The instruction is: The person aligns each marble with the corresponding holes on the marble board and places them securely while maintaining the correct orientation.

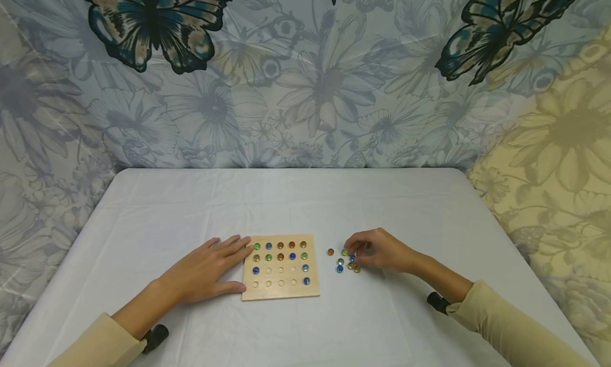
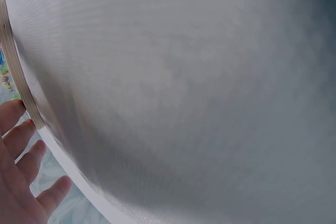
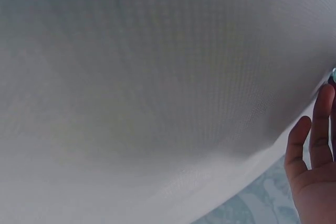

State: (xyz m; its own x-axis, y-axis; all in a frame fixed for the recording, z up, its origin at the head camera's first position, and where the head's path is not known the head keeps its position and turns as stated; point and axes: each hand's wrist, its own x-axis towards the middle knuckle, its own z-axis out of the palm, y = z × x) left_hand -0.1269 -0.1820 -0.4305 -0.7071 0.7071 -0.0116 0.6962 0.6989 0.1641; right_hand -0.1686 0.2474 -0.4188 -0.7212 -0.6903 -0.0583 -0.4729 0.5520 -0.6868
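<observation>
A wooden board (image 1: pixel 281 291) with rows of round holes lies on the table. Glass marbles fill its two far rows; the third row has a blue marble (image 1: pixel 255 270) at its left end and another at its right end, and the nearest row has one at its right end. My left hand (image 1: pixel 210 271) rests at the board's left edge, fingers spread, fingertips touching it. To the right of the board my right hand (image 1: pixel 382 253) reaches into loose marbles, its fingertips beside a green marble (image 1: pixel 345 252) and a blue one (image 1: pixel 352 258). Whether it pinches one is hidden.
Loose marbles, among them a brown one (image 1: pixel 330 252) and a blue one (image 1: pixel 340 269), lie between board and right hand. A white cloth (image 1: pixel 286 197) covers the table. Butterfly-patterned fabric (image 1: pixel 305 91) hangs behind it.
</observation>
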